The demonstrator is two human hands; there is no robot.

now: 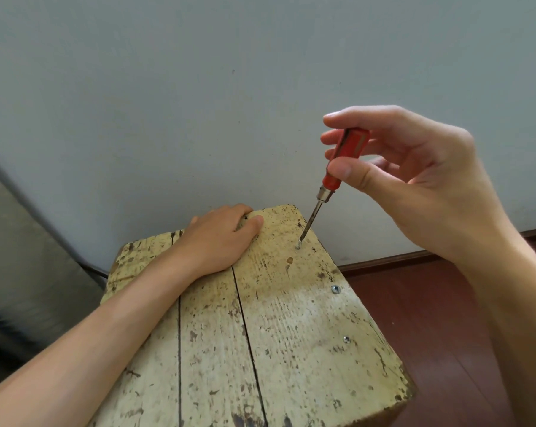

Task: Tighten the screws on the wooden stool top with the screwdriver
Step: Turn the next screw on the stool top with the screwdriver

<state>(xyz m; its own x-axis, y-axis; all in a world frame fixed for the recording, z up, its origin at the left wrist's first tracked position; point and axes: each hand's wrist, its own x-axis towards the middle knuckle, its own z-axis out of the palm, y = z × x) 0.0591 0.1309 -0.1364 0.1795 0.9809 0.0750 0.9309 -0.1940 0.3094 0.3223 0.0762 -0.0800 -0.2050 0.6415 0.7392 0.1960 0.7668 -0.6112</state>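
The left grip point(217, 238), a bare hand, lies palm-down at centre frame on the far part of the wooden stool top point(291, 334). Its thumb rests on the surface and its fingers fold over the far edge, steadying the stool.

Right of it, the raised screw point(298, 245) stands proud of the wood near the top's right edge. The tip of the red-handled screwdriver point(328, 183) is seated on its head, and the shaft leans toward the upper right. Two seated screws point(336, 289) lie lower along the same edge.

The right grip point(414, 180), at right of frame, pinches the handle lightly between thumb and fingertips. The palm is clear of the handle.

Hazards, as judged:
- The leaning shaft and light pinch give little downward load, so the tip may cam out and damage the screw head.
- A slipped tip would travel toward the left grip nearby.
- If driven off-axis, the screw may enter crooked.
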